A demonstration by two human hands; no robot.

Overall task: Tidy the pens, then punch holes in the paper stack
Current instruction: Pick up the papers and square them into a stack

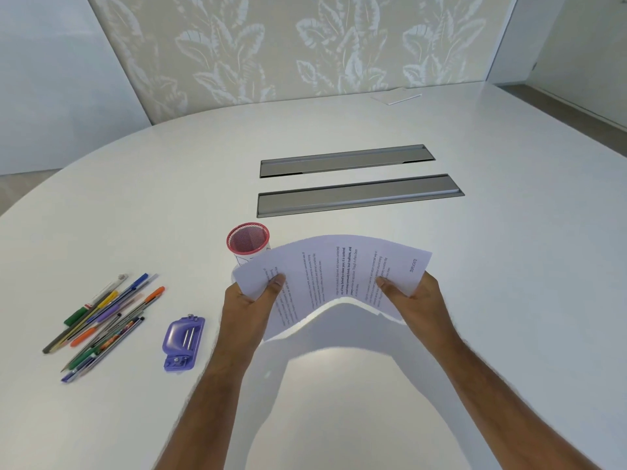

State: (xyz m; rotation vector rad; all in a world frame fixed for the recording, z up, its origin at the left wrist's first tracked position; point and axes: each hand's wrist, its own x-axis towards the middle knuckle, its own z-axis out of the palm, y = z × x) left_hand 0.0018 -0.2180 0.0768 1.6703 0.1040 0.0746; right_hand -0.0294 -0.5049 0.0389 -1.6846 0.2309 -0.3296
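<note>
A stack of printed paper [330,276] is lifted above the white table [509,266], bowed upward in the middle. My left hand [252,301] grips its left end, thumb on top. My right hand [412,301] grips its right end the same way. Behind the paper's left corner stands a red mesh pen cup [247,239], partly covered by the sheets and with nothing showing inside. A purple hole punch [183,342] lies on the table left of my left forearm. Several pens and pencils [101,320] lie loose in a pile at the far left.
Two grey cable-tray lids [356,179] are set flush into the table behind the cup. A white booklet [395,96] lies at the far edge. A leaf-patterned wall stands behind the table.
</note>
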